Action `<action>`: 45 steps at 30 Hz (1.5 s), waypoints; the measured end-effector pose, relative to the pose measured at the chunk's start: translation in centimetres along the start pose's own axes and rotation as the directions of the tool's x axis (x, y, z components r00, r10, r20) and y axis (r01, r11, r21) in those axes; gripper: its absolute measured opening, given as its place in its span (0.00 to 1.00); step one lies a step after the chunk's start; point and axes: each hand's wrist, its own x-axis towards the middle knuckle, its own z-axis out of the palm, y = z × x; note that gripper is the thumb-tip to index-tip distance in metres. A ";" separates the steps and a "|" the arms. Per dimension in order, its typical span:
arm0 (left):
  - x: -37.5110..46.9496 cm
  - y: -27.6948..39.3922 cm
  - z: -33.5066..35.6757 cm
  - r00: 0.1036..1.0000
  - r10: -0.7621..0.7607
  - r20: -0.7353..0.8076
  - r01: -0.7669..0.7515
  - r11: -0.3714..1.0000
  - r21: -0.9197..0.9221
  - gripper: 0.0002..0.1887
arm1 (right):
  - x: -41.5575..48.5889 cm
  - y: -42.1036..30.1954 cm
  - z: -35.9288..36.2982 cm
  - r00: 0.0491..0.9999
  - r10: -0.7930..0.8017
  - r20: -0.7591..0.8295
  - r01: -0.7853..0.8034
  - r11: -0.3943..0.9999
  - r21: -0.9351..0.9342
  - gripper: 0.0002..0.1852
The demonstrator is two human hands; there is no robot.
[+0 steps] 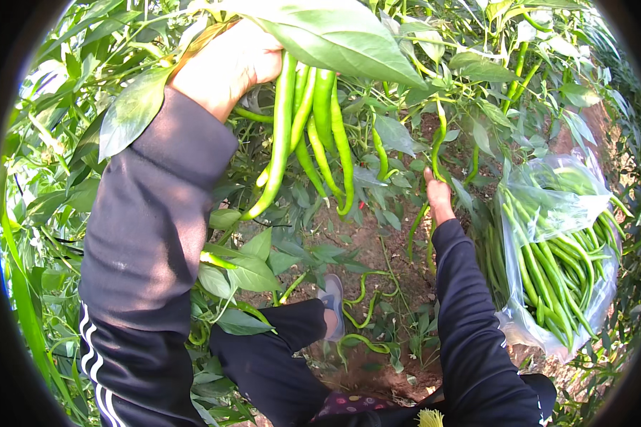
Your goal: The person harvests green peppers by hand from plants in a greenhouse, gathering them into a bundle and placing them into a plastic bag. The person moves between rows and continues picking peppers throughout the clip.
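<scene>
At the top, my left hand (240,66) grips a bunch of long green chili peppers (286,123), which hang below the fist with their tips down. A broad pepper leaf (342,37) hides part of its fingers. My right hand (438,195) is lower and to the right, among the plants, its thumb up against the lower end of a curved green chili pepper (439,136). More long peppers (417,229) hang just under that hand and seem to be held in it; its fingers are mostly hidden.
A clear plastic bag (571,213) full of green chili peppers (555,277) stands at the right. Several curled peppers (371,309) lie on the soil (363,229) near my shoe (331,304). Dense pepper plants (48,213) crowd the left side and the top.
</scene>
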 end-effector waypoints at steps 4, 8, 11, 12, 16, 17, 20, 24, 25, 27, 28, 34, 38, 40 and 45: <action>0.1 0.3 -0.1 0.997 0.002 -0.073 0.001 0.999 0.045 0.02 | -1.8 -3.9 -1.5 0.973 -0.002 0.232 -0.071 0.950 0.305 0.24; 0.4 -0.2 -1.2 0.975 0.119 -0.188 -0.101 0.989 0.107 0.03 | -4.8 -7.7 -3.6 0.949 -0.057 0.310 -0.068 0.924 0.377 0.19; 0.7 -0.5 -1.9 0.991 0.125 -0.054 -0.126 0.992 -0.019 0.03 | -6.6 -9.3 -5.1 0.914 0.022 0.406 -0.227 0.856 0.464 0.12; 0.6 -0.6 -2.0 0.994 0.103 -0.044 -0.105 0.993 -0.054 0.03 | -6.9 -9.6 -5.4 0.904 0.036 0.426 -0.258 0.840 0.477 0.11; 0.3 -0.8 -1.5 0.997 0.061 -0.054 -0.060 0.998 0.010 0.07 | -7.4 -9.6 -5.8 0.930 -0.003 0.368 -0.182 0.866 0.466 0.13; 0.3 -0.8 -1.2 0.996 0.063 -0.066 -0.057 0.995 0.080 0.08 | -7.3 -9.5 -5.7 0.940 -0.025 0.339 -0.132 0.893 0.430 0.13; 0.5 -0.8 -0.3 0.995 0.063 -0.079 -0.051 0.988 0.147 0.06 | -7.0 -9.2 -5.3 0.935 -0.003 0.354 -0.148 0.905 0.398 0.13; 0.9 -1.1 0.1 0.998 0.054 0.017 -0.054 0.998 0.019 0.07 | -7.0 -9.0 -5.1 0.938 0.015 0.345 -0.159 0.906 0.392 0.13; 1.1 -1.1 -0.1 0.998 0.059 0.014 -0.059 0.998 0.030 0.07 | -7.0 -9.0 -5.1 0.936 0.020 0.352 -0.167 0.904 0.393 0.13; 1.2 -1.3 -0.4 0.998 0.066 0.004 -0.066 0.997 0.049 0.07 | -7.0 -9.0 -5.2 0.931 0.023 0.366 -0.172 0.910 0.379 0.12; 1.3 -1.4 -0.6 0.998 0.062 -0.005 -0.061 0.997 0.055 0.07 | -7.0 -8.9 -5.3 0.922 0.028 0.386 -0.176 0.918 0.355 0.12; 1.2 -1.9 -0.9 0.986 0.125 -0.114 -0.122 0.992 0.031 0.06 | -6.5 -8.1 -5.6 0.894 -0.076 0.442 -0.134 0.895 0.425 0.11; 0.8 -1.8 -0.4 0.987 0.145 -0.062 -0.145 0.989 0.000 0.05 | -6.3 -7.8 -5.5 0.930 -0.079 0.359 -0.090 0.898 0.431 0.10; 0.7 -1.7 -0.3 0.986 0.156 -0.061 -0.156 0.988 0.000 0.05 | -6.2 -7.9 -5.5 0.940 -0.120 0.318 -0.023 0.911 0.411 0.11; 0.5 -1.6 -0.3 0.985 0.151 -0.089 -0.148 0.988 0.036 0.05 | -5.9 -8.1 -5.8 0.937 -0.202 0.285 0.110 0.945 0.310 0.13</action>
